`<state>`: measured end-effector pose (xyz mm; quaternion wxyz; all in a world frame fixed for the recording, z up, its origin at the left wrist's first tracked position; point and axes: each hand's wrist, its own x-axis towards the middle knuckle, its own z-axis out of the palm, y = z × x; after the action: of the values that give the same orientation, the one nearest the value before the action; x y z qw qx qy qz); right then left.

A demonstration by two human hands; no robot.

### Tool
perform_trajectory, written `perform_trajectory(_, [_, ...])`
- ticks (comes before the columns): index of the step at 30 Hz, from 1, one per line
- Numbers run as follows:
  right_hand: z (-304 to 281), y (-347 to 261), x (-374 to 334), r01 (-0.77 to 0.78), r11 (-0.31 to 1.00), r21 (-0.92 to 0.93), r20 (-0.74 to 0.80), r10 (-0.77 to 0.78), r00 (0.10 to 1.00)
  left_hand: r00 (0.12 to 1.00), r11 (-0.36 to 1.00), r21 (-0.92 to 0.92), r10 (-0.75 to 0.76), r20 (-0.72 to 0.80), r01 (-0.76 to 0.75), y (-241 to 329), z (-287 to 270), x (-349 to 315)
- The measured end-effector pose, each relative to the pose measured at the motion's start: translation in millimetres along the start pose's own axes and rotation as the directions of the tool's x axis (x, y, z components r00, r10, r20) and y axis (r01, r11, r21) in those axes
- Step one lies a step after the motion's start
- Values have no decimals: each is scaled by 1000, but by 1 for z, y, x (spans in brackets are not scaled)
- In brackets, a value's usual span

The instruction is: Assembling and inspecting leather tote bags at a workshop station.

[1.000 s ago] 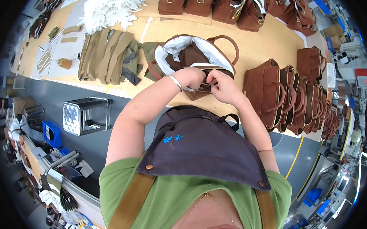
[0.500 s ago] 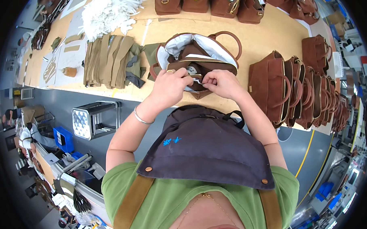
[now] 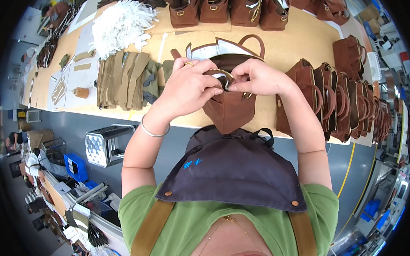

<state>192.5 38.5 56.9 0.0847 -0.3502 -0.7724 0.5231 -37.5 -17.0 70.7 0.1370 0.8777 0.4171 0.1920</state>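
Seen from above, the left hand (image 3: 188,89) and the right hand (image 3: 259,77) meet at the open top of a small dark-brown suede handbag (image 3: 229,108) held over the near edge of a long tan wooden worktable (image 3: 303,36), fingertips pinching its brass zip. Just right of it stands a packed row of matching brown suede bags (image 3: 346,101), and left of it lies a stack of folded olive fabric pieces (image 3: 125,80) beside a heap of white paper stuffing (image 3: 120,23). A silver bangle (image 3: 153,130) circles the left wrist.

Bag at bench front edge, both hands on its top.
Folded straps (image 3: 125,80) left of bag (image 3: 230,108); row of bags (image 3: 350,101) right; more bags (image 3: 227,9) behind on bench (image 3: 298,45).
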Motion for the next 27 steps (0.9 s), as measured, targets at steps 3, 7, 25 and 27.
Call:
perform_trajectory(3, [-5, -8, 7, -78, 994, -75, 27, 80, 996, 989, 998, -55, -14, 144, 22, -9, -9, 13])
perform_trajectory(7, [-5, -2, 9, -73, 997, 19, 27, 72, 997, 994, 995, -94, 34, 106, -24, -9, -12, 12])
perform_trajectory(25, [-15, 7, 18, -92, 989, 118, -17, 94, 995, 1000, 973, -232, -11, -27, 5, -29, -13, 25])
perform_trajectory(27, [-14, 5, 19, -104, 988, 110, -24, 107, 994, 999, 983, -177, -52, -10, 50, -39, 1, 21])
